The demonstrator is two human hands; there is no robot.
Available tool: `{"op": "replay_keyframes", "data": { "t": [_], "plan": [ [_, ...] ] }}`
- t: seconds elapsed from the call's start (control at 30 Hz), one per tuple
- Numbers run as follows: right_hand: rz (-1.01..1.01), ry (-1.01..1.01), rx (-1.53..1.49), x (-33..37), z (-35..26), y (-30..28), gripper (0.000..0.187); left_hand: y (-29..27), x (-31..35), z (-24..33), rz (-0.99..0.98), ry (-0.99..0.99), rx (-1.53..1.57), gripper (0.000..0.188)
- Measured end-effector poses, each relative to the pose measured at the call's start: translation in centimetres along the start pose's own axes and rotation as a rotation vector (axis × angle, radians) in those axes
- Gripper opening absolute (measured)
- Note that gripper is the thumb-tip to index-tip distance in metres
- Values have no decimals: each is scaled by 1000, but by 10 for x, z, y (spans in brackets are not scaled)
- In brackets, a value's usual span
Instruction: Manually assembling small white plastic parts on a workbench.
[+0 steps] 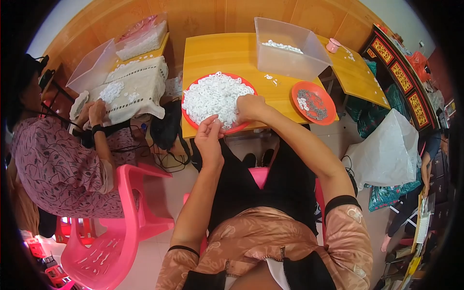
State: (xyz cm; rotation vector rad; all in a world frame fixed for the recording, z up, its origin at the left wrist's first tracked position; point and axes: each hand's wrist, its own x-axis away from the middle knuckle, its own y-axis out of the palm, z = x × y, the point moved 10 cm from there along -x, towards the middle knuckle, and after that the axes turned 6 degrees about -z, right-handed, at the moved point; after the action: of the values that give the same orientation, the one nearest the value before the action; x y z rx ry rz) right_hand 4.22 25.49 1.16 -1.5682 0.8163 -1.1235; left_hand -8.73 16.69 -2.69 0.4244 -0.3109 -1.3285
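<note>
- On the red plate [237, 129]: white pieces [215, 94], heaped left of the right hand [250, 107], beyond the left hand [210, 137].
- Both grips: fingertips partly hidden; wide or narrow cannot be told.

A brown panelled wall [217, 17] rises behind yellow tables [212, 55].

White is shown by the small pieces [212, 94], and red by the tray [185, 115]. The plate [332, 102] is coloured orange-red, while grey is shown by the bits [318, 114] on it. The table [212, 53] is toned yellow-brown. The cream cloth [153, 99] is striped with dark dashes. The chair [128, 193] and cup [332, 45] are coloured pink. The mauve shirt [58, 164] is patterned with dark leaves; the brown-orange shirt [270, 222] is printed with paler shapes. The dark cabinet [401, 78] is decorated in red and gold.
</note>
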Motion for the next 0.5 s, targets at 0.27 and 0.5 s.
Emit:
{"op": "replay_keyframes", "data": {
  "t": [0.27,0.5],
  "plan": [
    [21,68,-196,-13,42,-5,20,0,-1,-1,-3,-10,-9,20],
    [45,32,-118,-10,32,0,17,-1,0,-2,-8,-12,-30,20]
  ]
}}
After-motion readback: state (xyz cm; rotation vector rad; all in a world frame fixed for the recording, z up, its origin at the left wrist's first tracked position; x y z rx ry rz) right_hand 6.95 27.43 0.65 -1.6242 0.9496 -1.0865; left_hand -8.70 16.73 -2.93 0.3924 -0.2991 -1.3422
